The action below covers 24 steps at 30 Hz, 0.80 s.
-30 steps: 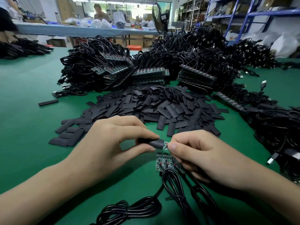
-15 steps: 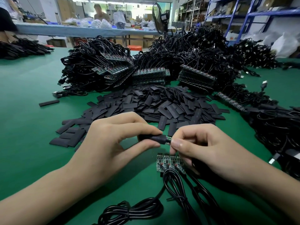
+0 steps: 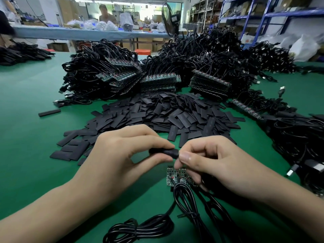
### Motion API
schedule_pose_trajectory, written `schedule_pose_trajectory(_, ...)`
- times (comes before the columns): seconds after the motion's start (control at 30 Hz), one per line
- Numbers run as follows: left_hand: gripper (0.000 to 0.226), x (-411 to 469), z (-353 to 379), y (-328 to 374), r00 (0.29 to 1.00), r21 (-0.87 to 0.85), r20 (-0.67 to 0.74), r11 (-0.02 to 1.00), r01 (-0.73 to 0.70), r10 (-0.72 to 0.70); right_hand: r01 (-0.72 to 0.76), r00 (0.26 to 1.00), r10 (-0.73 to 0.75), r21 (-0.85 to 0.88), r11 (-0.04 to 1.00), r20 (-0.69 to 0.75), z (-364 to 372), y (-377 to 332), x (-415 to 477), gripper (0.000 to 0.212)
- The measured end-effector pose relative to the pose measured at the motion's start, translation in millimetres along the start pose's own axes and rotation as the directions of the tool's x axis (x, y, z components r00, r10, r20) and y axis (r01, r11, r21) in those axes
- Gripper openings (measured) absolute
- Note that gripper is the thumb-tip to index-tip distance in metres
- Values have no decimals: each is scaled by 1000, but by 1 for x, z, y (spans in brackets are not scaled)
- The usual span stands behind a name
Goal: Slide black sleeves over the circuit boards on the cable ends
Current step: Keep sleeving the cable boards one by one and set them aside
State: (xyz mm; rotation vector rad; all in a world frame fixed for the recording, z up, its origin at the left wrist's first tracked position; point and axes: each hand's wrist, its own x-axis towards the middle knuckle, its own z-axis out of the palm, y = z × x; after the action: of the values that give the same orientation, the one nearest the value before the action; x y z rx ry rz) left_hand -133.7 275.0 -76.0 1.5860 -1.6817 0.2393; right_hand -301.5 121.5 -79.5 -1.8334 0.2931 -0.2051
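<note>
Glossy black cables (image 3: 140,230) coil nearest on the green tabletop (image 3: 26,137). They run up to a small strip of circuit boards (image 3: 172,176) lying flat beneath the hands. Above it, the left hand (image 3: 122,155) pinches a black sleeve (image 3: 166,152) between thumb and forefinger. The right hand (image 3: 219,165), fingers curled, pinches the sleeve's other end. The sliver of board seen at the sleeve's mouth half a second ago is now covered. Beyond lies a heap of flat, matte sleeves (image 3: 166,116), then stacked boards (image 3: 159,81) trailing tangled cable.
</note>
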Motion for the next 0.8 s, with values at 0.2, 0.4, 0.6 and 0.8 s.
schedule_pose_trajectory(0.2,20,-1,3,-10,1000,3,25,1000,-6,6,7,999,-9,-54,999,-42,0,-2,-2,24)
schedule_pose_trajectory(0.4,20,-1,6,-13,1000,9,5,1000,2,-2,-4,998,1,-69,998,-56,3,-3,-4,25)
schedule_pose_trajectory(0.6,36,-1,9,-11,980,-4,-90,984,176,-175,49,975,-99,-242,969,-201,13,-3,-4,17)
schedule_pose_trajectory(0.8,48,0,9,-8,978,-98,-58,976,195,-201,75,941,-255,-598,798,-222,19,0,-7,17)
